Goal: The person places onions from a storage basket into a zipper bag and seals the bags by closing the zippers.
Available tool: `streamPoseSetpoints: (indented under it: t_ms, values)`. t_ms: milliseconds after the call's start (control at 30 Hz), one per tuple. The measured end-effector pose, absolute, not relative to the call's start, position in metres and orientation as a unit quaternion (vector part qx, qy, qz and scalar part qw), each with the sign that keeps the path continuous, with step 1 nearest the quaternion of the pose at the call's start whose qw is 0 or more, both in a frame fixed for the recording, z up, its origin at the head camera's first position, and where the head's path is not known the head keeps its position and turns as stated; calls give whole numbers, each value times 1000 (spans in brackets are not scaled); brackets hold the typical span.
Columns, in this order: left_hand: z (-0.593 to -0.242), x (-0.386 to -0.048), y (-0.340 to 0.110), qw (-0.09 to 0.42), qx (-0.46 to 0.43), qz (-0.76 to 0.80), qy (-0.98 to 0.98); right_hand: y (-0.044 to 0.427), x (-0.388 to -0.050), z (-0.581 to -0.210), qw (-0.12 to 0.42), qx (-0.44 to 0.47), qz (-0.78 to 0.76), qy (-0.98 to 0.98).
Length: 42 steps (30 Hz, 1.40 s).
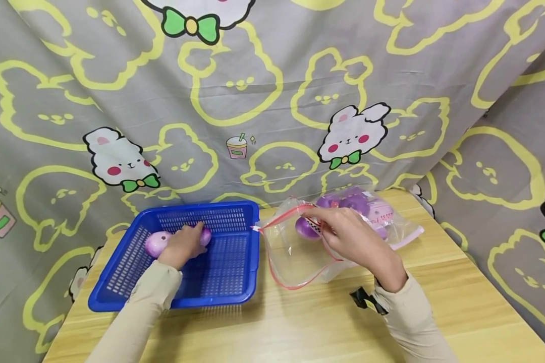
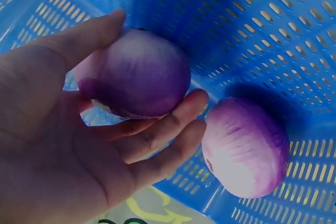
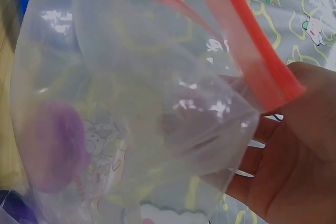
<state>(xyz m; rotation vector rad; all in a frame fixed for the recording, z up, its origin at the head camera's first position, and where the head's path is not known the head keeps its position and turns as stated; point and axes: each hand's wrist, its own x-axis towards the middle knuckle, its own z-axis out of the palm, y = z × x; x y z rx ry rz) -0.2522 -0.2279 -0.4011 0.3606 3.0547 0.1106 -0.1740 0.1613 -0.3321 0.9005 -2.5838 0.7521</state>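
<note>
Inside the blue basket (image 1: 256, 262), my left hand (image 1: 184, 246) grips a purple-and-white onion (image 2: 139, 74), thumb on one side and fingers curled under the other. A second purple-and-white onion (image 2: 247, 148) lies beside it in the basket, apart from the fingers. My right hand (image 1: 351, 237) pinches the red-edged mouth of a clear zip bag (image 3: 142, 72) and holds it open toward the basket. A purple round thing (image 1: 306, 228) shows through the bag. In the right wrist view the fingers lie partly behind the plastic.
Several purple and pink round things (image 1: 356, 204) lie in clear plastic at the back right; whether this is the same bag, I cannot tell. A patterned curtain (image 1: 263, 101) hangs behind the wooden table (image 1: 300, 327). A black strap piece (image 1: 368, 301) sits at my right wrist.
</note>
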Motion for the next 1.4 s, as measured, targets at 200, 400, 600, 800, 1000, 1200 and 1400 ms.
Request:
streamPoseSetpoints:
  t_ms: [200,400,600,800,1000,1200,1400]
  values:
    - [-401,-252,-231,34,133,46,990,160,-174,-333,141,307,256,-906]
    - [-385,-251,-226,25,153,62,986,161,-174,-334,138,304,255,-907]
    - [-374,-248,-225,25,151,62,986,162,-174,-335,144,308,259,-904]
    - [-365,-238,-224,23,103,42,994,162,-174,-336,150,313,263,-900]
    - [-350,-226,-222,1,104,52,993,162,-174,-336,147,313,268,-899]
    - [-341,-212,-222,-27,132,65,989,161,-174,-334,151,314,264,-899]
    - [-342,-199,-218,-65,168,77,981,161,-175,-333,153,315,262,-899]
